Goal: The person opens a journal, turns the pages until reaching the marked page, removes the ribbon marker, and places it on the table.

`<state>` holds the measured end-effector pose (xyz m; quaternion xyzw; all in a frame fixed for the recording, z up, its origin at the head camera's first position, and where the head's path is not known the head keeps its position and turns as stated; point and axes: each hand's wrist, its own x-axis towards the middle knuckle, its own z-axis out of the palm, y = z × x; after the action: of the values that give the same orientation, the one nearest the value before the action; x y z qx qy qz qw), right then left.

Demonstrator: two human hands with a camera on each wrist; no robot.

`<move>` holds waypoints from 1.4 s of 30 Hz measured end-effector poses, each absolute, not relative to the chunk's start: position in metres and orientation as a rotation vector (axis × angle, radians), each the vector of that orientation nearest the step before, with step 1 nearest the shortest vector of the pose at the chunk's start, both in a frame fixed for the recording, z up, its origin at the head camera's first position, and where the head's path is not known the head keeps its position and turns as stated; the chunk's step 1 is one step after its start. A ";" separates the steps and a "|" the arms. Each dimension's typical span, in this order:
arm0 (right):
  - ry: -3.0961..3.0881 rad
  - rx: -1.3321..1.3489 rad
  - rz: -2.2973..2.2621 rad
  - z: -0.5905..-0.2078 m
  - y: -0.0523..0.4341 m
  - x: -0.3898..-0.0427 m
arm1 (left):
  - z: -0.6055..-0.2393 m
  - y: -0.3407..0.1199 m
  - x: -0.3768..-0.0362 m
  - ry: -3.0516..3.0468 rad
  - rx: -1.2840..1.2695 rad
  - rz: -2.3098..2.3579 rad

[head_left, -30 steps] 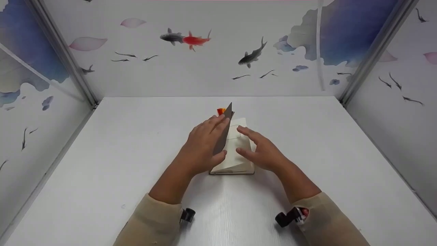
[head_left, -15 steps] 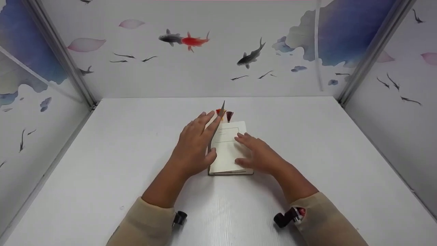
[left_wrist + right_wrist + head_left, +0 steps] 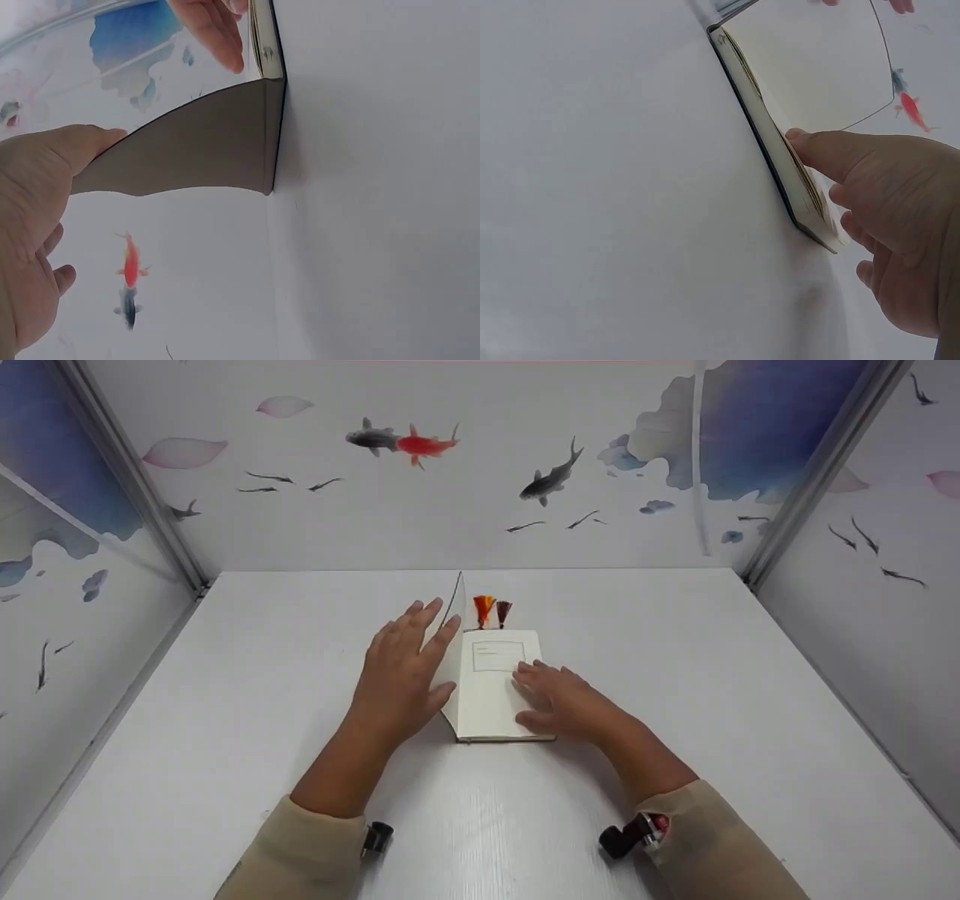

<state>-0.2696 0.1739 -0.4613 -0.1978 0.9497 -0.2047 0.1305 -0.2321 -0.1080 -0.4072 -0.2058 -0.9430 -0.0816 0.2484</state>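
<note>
A small notebook [image 3: 487, 705] lies in the middle of the table, its cream first page facing up with a printed box near the top. Its grey-brown front cover [image 3: 195, 142] stands raised at the left spine. My left hand [image 3: 401, 675] is at the free edge of that cover, fingers fairly straight and spread, thumb beside the pale inner side. In the left wrist view the thumb tip meets the cover's edge. My right hand [image 3: 574, 701] rests at the page's right side, fingers relaxed. In the right wrist view its thumb touches the page edge.
An orange tassel [image 3: 484, 607] and a dark brown tassel [image 3: 504, 613] stick out beyond the notebook's far end. A white table [image 3: 225, 720] spreads around it, with printed panels [image 3: 480, 532] along the back and sides.
My left hand has moved left and the cover has swung left with it, uncovering the first page and both tassels. My right hand has lowered onto the page's right side.
</note>
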 end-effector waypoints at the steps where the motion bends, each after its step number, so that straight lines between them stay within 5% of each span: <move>1: 2.753 -0.576 -0.593 -0.462 0.174 -0.270 | -0.407 -0.109 -0.232 -2.577 -0.563 -0.205; 42: 2.754 -0.603 -0.516 -0.465 0.171 -0.272 | -0.422 -0.116 -0.254 -3.278 -0.370 -0.237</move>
<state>-0.2718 0.1707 -0.4650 -0.2085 0.9518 -0.1784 0.1372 -0.2535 -0.1161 -0.4223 -0.1114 -0.9877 -0.0714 -0.0828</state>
